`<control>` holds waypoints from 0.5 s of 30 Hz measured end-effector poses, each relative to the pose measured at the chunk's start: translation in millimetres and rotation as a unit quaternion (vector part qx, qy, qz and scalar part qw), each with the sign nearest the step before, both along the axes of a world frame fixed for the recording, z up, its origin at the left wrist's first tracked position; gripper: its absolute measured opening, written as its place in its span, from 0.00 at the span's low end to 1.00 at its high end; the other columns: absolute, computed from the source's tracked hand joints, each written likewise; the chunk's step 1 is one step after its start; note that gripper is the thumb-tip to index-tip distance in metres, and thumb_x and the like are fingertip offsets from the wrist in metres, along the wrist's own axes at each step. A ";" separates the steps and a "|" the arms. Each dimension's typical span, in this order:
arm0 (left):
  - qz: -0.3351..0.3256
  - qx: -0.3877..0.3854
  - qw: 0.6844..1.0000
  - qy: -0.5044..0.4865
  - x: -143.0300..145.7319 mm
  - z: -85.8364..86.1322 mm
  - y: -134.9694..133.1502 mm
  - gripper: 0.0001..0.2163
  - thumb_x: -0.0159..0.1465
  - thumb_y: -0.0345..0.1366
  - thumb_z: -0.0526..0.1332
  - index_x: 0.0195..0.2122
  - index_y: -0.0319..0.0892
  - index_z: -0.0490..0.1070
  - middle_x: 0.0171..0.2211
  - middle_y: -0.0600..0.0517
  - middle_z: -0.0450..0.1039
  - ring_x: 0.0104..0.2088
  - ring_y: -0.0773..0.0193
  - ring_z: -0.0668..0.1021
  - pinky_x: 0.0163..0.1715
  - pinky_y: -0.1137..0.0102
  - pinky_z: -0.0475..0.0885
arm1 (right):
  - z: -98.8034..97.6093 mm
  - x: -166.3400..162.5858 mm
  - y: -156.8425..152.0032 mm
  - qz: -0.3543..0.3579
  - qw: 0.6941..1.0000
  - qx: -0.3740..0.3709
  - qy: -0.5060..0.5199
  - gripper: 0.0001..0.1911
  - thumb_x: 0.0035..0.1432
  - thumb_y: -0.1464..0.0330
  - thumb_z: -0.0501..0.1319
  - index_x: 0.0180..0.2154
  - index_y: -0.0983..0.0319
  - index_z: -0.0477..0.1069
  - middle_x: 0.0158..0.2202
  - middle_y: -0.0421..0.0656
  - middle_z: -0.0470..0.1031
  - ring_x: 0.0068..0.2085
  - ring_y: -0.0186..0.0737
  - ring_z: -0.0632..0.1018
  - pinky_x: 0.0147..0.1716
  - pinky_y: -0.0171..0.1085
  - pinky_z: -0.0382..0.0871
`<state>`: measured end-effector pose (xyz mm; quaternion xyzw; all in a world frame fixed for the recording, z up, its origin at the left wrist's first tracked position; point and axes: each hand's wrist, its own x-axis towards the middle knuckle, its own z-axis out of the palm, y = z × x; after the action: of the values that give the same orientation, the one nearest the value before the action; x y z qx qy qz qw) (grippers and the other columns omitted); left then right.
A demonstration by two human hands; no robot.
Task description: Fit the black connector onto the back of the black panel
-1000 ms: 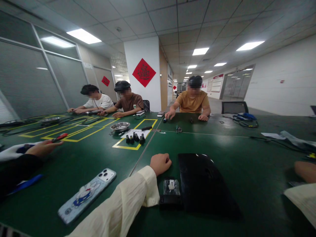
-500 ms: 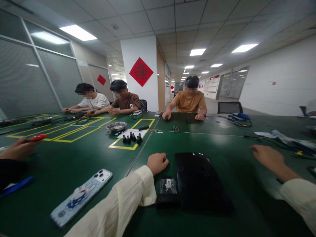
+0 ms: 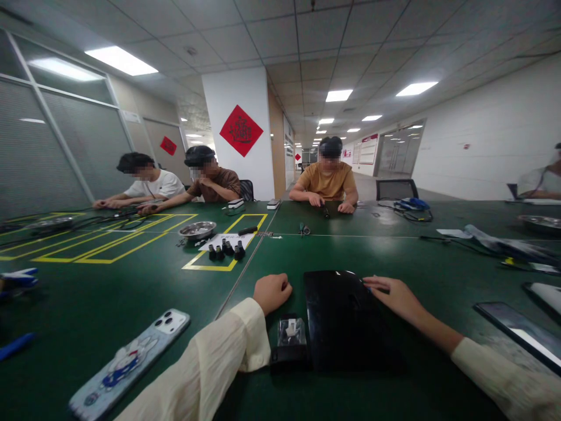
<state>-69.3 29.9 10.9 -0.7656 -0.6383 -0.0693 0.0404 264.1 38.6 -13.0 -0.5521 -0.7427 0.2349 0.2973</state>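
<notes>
My left hand (image 3: 272, 292) rests on the green table (image 3: 131, 304) as a loose fist, just left of a flat black panel (image 3: 342, 318). Nothing shows inside its curled fingers. My right hand (image 3: 390, 292) lies with fingers stretched out, its fingertips touching the panel's upper right edge. A small clear plastic packet on a black block (image 3: 291, 339) sits beside my left sleeve, against the panel's left side.
A phone in a cartoon case (image 3: 131, 362) lies at the near left. A steel bowl (image 3: 197, 230) and several small black parts (image 3: 225, 250) sit inside a yellow tape rectangle. Three people work at the far side. A tablet (image 3: 521, 333) lies at the right.
My right hand swung in from the far right and came down on the black panel's edge. The neighbour's hand with the red item at left went out of view. My left fist stayed put.
</notes>
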 end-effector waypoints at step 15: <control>0.016 -0.014 1.000 -0.007 5.3 3.4 1.3 0.11 0.61 0.40 0.49 0.31 0.45 0.69 0.31 0.51 0.74 0.35 0.62 0.75 0.29 0.72 0.61 | 46.0 -146.9 -109.1 0.262 0.894 0.281 -0.232 0.23 0.56 0.58 0.53 0.52 0.61 0.62 0.47 0.50 0.69 0.41 0.48 0.71 0.35 0.45 0.68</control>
<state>-64.0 31.2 14.3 -0.7550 -0.6519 -0.0649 0.0261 117.1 -70.6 33.1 -0.2698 -0.9434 -0.0492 0.1866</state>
